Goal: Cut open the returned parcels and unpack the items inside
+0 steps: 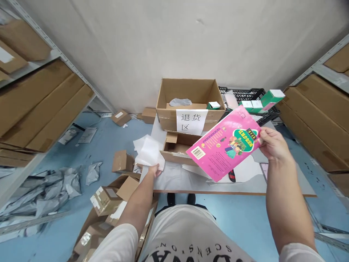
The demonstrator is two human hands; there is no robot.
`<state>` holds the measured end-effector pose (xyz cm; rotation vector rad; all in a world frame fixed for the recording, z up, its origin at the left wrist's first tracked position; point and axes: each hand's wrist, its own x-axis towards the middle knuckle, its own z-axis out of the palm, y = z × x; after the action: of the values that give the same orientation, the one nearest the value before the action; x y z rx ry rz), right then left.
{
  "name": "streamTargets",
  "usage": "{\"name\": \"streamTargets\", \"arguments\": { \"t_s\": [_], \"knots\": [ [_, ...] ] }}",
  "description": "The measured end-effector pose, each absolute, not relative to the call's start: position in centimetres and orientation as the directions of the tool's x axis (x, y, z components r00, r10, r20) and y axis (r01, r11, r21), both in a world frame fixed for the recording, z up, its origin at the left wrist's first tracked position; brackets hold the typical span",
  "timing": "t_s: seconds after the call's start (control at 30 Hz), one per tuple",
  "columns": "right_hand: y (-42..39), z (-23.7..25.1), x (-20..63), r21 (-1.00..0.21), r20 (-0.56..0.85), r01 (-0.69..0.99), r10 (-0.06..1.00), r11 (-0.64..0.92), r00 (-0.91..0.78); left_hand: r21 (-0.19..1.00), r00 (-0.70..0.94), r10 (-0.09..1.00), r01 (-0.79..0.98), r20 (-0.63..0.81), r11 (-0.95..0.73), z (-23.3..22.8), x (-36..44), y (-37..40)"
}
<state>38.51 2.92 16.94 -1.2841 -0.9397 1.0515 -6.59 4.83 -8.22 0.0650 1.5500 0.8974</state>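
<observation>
A pink book [215, 145] with a barcode and a cartoon picture is tilted up over the table, gripped at its right edge by my right hand [274, 143]. On the left, my left hand [155, 170] is closed on the lower edge of a sheet of white wrapping paper [148, 153]. Between my hands a small open cardboard box [174, 157] stands on the table, its inside partly hidden by the book. Under the book's lower edge, part of a red and black tool [231, 176] shows on white paper.
Behind stands a larger open carton [188, 84] with a white printed sign [191, 122]. Green and white boxes [272, 98] sit in a black crate [249, 94]. A phone [264, 171] lies at right. Cartons [107, 200] fill the floor at left; shelves flank both sides.
</observation>
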Motion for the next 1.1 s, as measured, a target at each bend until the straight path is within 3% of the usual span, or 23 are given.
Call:
{"name": "streamTargets", "arguments": {
  "t_s": [0.13, 0.2, 0.27, 0.33, 0.37, 0.43, 0.5, 0.57, 0.6, 0.7, 0.8, 0.93, 1.0, 1.1],
  "knots": [
    [2.9, 16.6, 36.7, -0.995, -0.05, -0.092, 0.979, -0.032, 0.196, 0.412, -0.223, 0.366, -0.218, -0.904, 0.885, -7.4, -7.1, 3.0],
    [3.1, 16.4, 35.8, -0.994, -0.06, -0.097, 0.987, -0.046, 0.152, 0.349, -0.206, 0.346, 0.026, -0.915, 0.937, -6.3, -7.4, 2.6],
    [3.3, 16.3, 34.9, -0.993, -0.075, -0.096, 0.99, -0.064, 0.116, 0.388, -0.201, 0.469, 0.339, -0.86, 0.857, -4.6, -7.5, 2.1],
    [3.5, 16.6, 33.9, -0.991, -0.092, -0.102, 0.991, -0.082, 0.095, 0.561, -0.164, 0.736, 0.547, -0.657, 0.622, -2.1, -7.0, 0.9],
    [3.6, 16.8, 33.4, -0.99, -0.098, -0.11, 0.991, -0.088, 0.091, 0.626, -0.138, 0.815, 0.573, -0.563, 0.53, -0.6, -6.5, 0.0],
    [3.7, 17.4, 32.3, -0.988, -0.097, -0.124, 0.992, -0.087, 0.083, 0.713, -0.114, 0.906, 0.58, -0.407, 0.393, 2.8, -4.4, -2.3],
    [3.7, 18.1, 31.0, -0.989, -0.078, -0.128, 0.994, -0.068, 0.077, 0.796, 0.045, 0.999, 0.603, 0.027, -0.048, 6.4, -1.4, -4.5],
    [3.9, 18.9, 29.6, -0.991, -0.053, -0.127, 0.997, -0.044, 0.063, 0.691, 0.254, 0.908, 0.59, 0.334, -0.419, 9.6, 2.2, -5.8],
    [3.9, 19.3, 28.7, -0.991, -0.041, -0.129, 0.998, -0.033, 0.056, 0.615, 0.307, 0.865, 0.611, 0.398, -0.499, 10.9, 3.9, -6.0],
    [3.9, 20.5, 26.1, -0.99, 0.0, -0.141, 0.999, 0.007, 0.043, 0.474, 0.3, 0.843, 0.72, 0.446, -0.507, 12.9, 7.3, -4.8],
    [3.2, 21.8, 23.8, -0.986, 0.078, -0.148, 0.996, 0.082, 0.036, 0.469, 0.25, 0.844, 0.74, 0.475, -0.483, 12.9, 7.4, -2.9],
    [1.4, 23.2, 21.5, -0.976, 0.197, -0.111, 0.978, 0.189, -0.065, 0.649, 0.099, 0.86, 0.615, 0.5, -0.449, 12.8, 4.5, -1.6],
    [0.7, 23.2, 20.8, -0.961, 0.275, -0.03, 0.955, 0.273, -0.113, 0.777, -0.03, 0.895, 0.509, 0.446, -0.37, 13.2, 3.2, -1.4],
    [0.9, 21.8, 20.6, -0.905, 0.385, 0.176, 0.922, 0.387, -0.045, 0.922, -0.148, 0.937, 0.281, 0.315, -0.266, 13.9, 1.8, -1.4]
  ]
}}
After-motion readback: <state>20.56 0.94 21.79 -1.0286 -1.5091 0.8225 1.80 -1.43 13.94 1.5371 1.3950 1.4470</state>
